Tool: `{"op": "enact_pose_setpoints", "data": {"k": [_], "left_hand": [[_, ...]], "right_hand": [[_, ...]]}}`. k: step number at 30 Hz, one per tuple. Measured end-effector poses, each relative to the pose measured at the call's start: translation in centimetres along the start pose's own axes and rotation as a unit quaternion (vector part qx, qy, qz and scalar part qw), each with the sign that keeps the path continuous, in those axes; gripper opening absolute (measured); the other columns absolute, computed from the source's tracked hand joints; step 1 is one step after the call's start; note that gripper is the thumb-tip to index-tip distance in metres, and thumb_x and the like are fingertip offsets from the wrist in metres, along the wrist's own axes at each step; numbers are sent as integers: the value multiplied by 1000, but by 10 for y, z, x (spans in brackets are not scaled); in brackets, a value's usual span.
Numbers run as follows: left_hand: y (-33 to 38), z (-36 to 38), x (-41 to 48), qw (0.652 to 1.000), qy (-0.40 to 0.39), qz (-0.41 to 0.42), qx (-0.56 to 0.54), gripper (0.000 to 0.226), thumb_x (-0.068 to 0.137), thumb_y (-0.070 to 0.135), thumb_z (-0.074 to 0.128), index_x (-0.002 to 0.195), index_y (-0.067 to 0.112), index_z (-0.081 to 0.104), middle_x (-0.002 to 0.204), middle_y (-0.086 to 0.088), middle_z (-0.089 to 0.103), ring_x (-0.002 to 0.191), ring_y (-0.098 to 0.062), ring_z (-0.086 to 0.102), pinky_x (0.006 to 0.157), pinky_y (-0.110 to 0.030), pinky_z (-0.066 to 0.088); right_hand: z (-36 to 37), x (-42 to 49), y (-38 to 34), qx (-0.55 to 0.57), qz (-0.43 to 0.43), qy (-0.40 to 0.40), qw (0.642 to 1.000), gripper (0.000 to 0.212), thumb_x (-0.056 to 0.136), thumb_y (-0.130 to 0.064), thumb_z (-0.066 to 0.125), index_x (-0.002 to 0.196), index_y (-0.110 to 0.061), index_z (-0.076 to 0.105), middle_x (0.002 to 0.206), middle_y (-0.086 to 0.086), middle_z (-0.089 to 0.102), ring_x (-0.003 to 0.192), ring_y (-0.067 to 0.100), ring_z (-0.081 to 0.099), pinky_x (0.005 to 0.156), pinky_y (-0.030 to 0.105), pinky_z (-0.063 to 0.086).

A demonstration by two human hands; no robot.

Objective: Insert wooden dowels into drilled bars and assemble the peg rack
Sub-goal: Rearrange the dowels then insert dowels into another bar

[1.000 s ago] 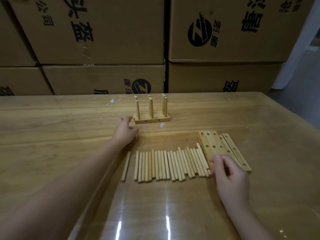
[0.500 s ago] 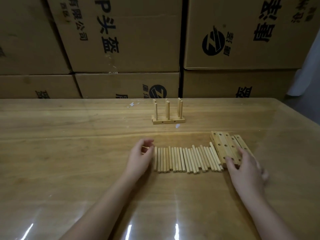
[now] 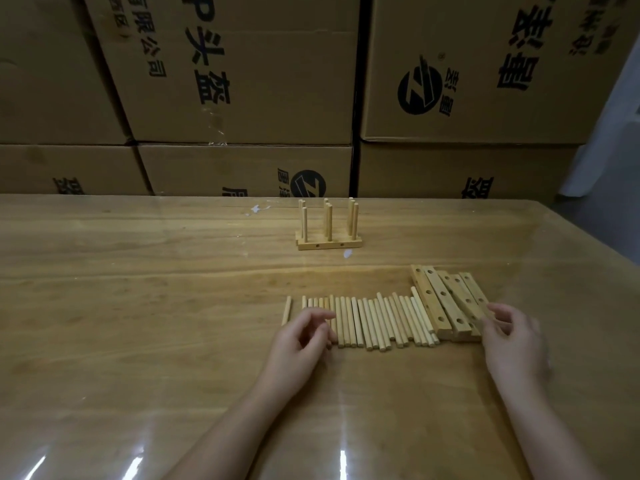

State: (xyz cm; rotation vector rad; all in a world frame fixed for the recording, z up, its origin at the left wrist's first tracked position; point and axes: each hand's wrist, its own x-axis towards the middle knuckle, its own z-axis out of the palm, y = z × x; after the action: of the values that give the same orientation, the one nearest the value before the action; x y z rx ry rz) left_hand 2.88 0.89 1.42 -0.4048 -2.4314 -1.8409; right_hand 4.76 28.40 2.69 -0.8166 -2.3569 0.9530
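Head view, then — how does the left hand point(image 3: 304, 336) sit?

— Low over the table point(image 3: 138, 306), forearm coming in from the bottom edge, fingers curled loosely with the thumb and forefinger drawn toward each other above the left end of the row of dowels point(image 3: 374, 320). It covers the near ends of the first few sticks. Whether it actually pinches one I cannot tell; the fingertips hide that spot.

— And the right hand point(image 3: 512, 344)?

— Palm down at the near right end of the drilled bars point(image 3: 446, 303), fingers bent and spread a little. The fingertips touch the near end of the rightmost bar, but a firm grasp isn't visible, and the hand is slightly blurred.

— Where do the parts lie relative to the two hands?

— The dowels lie flat, side by side, in a row running between the hands. One single dowel point(image 3: 286, 310) lies apart, just left of the row and just beyond the left hand. The bars lie flat in a tight, slanted group touching the right end of the row, their holes facing up.

— Anything farther off?

— A finished peg rack point(image 3: 329, 233) stands upright beyond the row, well apart from both hands, with upright pegs in its base. Behind the table, stacked cardboard boxes point(image 3: 242, 81) fill the background.
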Motion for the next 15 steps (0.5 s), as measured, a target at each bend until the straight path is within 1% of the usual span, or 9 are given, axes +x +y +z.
{"op": "enact_pose_setpoints", "data": {"k": [2, 5, 6, 7, 8, 10, 11, 13, 15], "left_hand": [[-3, -1, 2, 999, 13, -9, -39, 22, 95, 7, 51, 103, 24, 62, 77, 7, 69, 64, -8, 61, 59, -22, 51], [-7, 0, 5, 998, 18, -10, -66, 20, 96, 7, 51, 101, 22, 62, 74, 5, 69, 60, -8, 59, 55, -20, 50], [-7, 0, 5, 997, 18, -8, -70, 20, 96, 7, 51, 101, 22, 62, 73, 6, 69, 59, -8, 59, 55, -20, 49], [-7, 0, 5, 997, 16, -7, -72, 20, 96, 7, 51, 100, 22, 62, 73, 6, 68, 59, -8, 59, 56, -20, 49], [-8, 0, 5, 997, 13, -6, -72, 20, 96, 7, 51, 100, 23, 62, 72, 6, 68, 59, -8, 59, 56, -19, 49], [-8, 1, 5, 997, 6, -5, -73, 19, 96, 8, 51, 100, 23, 62, 72, 7, 68, 59, -7, 59, 57, -19, 48], [-7, 1, 5, 997, 2, -6, -74, 19, 96, 9, 50, 100, 24, 63, 72, 7, 68, 58, -7, 60, 57, -18, 48], [-6, 1, 4, 997, -4, -8, -76, 20, 97, 10, 50, 98, 24, 63, 69, 7, 67, 56, -6, 59, 57, -18, 47], [-4, 0, 3, 997, -12, -1, -72, 19, 97, 9, 50, 96, 24, 63, 67, 7, 65, 54, -6, 57, 55, -18, 46]], "right_hand": [[-2, 2, 0, -27, 5, -12, 1000, 20, 90, -26, 54, 108, -26, 61, 122, 7, 50, 112, 30, 46, 100, 51, 31], [0, 1, -1, -107, -3, -58, 993, 34, 86, -27, 59, 120, -27, 54, 129, 9, 46, 119, 31, 40, 101, 50, 30], [0, 2, -1, -121, -8, -56, 991, 39, 86, -26, 60, 124, -26, 51, 128, 10, 46, 120, 32, 41, 100, 50, 31], [1, 3, 0, -116, -12, -45, 992, 41, 86, -23, 61, 125, -24, 50, 126, 11, 49, 118, 32, 43, 99, 50, 34], [0, 5, 1, -87, -12, -34, 996, 40, 87, -20, 60, 126, -21, 50, 124, 11, 51, 114, 32, 47, 97, 50, 37], [-4, 6, -1, 60, 29, -28, 997, 37, 90, -18, 58, 126, -22, 49, 117, 7, 56, 105, 27, 53, 89, 48, 46], [-7, 6, -4, 154, 68, -36, 985, 36, 90, -18, 57, 125, -24, 49, 112, 2, 58, 102, 23, 55, 86, 44, 47], [-12, 4, -10, 323, 131, -58, 935, 33, 91, -15, 56, 122, -26, 53, 103, -4, 60, 100, 18, 57, 89, 38, 47], [-17, -2, -19, 449, 156, -80, 876, 27, 89, -14, 57, 114, -24, 59, 103, -2, 63, 96, 14, 59, 86, 34, 48]]}}
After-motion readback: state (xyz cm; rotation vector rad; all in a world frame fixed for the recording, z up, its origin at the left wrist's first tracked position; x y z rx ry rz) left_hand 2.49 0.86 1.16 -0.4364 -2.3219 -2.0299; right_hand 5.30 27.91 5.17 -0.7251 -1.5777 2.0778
